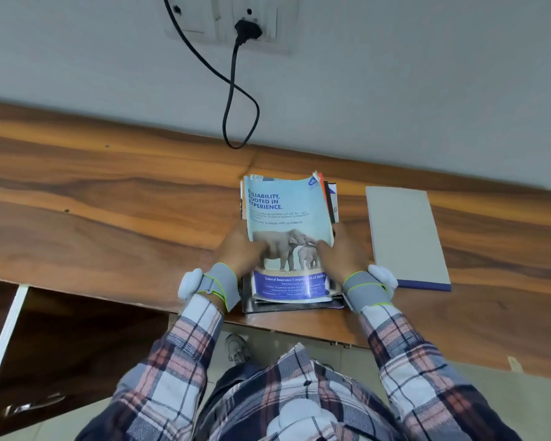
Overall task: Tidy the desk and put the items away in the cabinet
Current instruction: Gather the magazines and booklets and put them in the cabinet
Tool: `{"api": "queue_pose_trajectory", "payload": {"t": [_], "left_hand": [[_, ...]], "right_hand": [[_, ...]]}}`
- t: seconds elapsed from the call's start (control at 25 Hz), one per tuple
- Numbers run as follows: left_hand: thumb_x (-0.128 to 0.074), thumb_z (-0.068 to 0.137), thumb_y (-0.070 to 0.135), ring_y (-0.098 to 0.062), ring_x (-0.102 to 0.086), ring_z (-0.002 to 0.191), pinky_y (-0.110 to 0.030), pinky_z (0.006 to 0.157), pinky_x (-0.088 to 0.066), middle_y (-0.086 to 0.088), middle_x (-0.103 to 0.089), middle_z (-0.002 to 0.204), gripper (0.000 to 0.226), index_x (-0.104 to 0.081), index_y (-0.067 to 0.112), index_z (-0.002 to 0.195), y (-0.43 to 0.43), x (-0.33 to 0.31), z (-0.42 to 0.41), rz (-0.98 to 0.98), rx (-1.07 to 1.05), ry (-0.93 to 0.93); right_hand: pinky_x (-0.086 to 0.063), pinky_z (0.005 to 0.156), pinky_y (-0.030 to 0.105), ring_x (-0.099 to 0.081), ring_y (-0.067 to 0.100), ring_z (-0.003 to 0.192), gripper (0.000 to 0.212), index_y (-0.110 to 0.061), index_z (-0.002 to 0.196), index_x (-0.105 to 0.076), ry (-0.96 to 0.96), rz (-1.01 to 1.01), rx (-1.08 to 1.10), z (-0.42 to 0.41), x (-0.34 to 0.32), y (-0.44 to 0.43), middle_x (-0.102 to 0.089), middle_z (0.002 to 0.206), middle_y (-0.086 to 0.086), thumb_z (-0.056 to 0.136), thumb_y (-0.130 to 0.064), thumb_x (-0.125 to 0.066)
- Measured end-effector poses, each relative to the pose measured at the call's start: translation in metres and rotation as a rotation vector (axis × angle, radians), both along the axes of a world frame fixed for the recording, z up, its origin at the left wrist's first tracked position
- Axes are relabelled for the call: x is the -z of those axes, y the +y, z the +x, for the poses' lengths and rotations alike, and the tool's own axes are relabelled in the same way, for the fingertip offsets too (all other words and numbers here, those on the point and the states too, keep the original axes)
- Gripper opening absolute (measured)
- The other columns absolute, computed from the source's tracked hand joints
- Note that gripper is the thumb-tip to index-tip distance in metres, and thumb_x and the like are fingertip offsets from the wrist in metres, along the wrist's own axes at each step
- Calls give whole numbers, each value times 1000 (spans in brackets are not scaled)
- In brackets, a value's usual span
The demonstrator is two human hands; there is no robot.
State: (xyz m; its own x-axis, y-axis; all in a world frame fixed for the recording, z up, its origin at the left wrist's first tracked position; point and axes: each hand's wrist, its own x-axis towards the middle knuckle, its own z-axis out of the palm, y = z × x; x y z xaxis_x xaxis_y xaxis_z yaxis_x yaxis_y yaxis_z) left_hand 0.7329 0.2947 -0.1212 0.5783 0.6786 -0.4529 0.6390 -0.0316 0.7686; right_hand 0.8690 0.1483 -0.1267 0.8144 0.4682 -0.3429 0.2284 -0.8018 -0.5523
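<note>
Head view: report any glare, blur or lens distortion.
Head view: glare whitens the lower blue band of the magazine; its small print is blurred; wide-angle distortion bows the desk edge; left hand and right hand are soft-edged.

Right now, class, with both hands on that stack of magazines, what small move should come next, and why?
Probably lift the stack of magazines with the blue elephant cover off the wooden desk: the left hand and right hand grip its two sides, and the brown cabinet door below stands open.
</note>
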Motion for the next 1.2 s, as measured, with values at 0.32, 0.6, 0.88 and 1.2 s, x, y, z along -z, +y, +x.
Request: {"api": "queue_pose_trajectory", "payload": {"t": [0.32, 0.6, 0.88, 1.2], "left_hand": [[-68, 79, 36, -39, -43, 117, -42, 91, -41, -15, -42, 127, 75, -35, 21, 144, -8, 11, 0, 465, 94, 241], [-68, 81, 32, -40, -40, 121, -39, 100, -35, -13, -41, 140, 84, -26, 25, 153, 3, 9, 19, 493, 205, 215], [-72, 76, 23, -28, -64, 101, -33, 86, -50, -1, -67, 115, 52, -46, 20, 121, 8, 8, 39, 161, -50, 23], [-56, 84, -13, -24, -61, 70, -35, 66, -52, -8, -69, 84, 31, -56, 17, 91, 0, 2, 36, -190, -201, -417]], "right_hand": [[-42, 95, 41, -43, 39, 122, 50, -21, 134, -46, -165, -98, 20, -4, 4, -6, -43, 140, 9, 87, -34, -58], [-41, 100, 40, -41, 39, 128, 61, -21, 144, -38, -72, -63, 31, 5, 0, -5, -41, 145, 10, 88, -36, -57], [-49, 90, 40, -58, 36, 109, 39, -13, 117, -56, 108, 90, 161, 20, -10, 1, -63, 118, 10, 81, -28, -62], [-35, 54, 17, -58, 22, 80, 36, -23, 118, -47, 138, 336, 200, 13, -17, 5, -64, 104, 0, 85, -9, -55]]}}
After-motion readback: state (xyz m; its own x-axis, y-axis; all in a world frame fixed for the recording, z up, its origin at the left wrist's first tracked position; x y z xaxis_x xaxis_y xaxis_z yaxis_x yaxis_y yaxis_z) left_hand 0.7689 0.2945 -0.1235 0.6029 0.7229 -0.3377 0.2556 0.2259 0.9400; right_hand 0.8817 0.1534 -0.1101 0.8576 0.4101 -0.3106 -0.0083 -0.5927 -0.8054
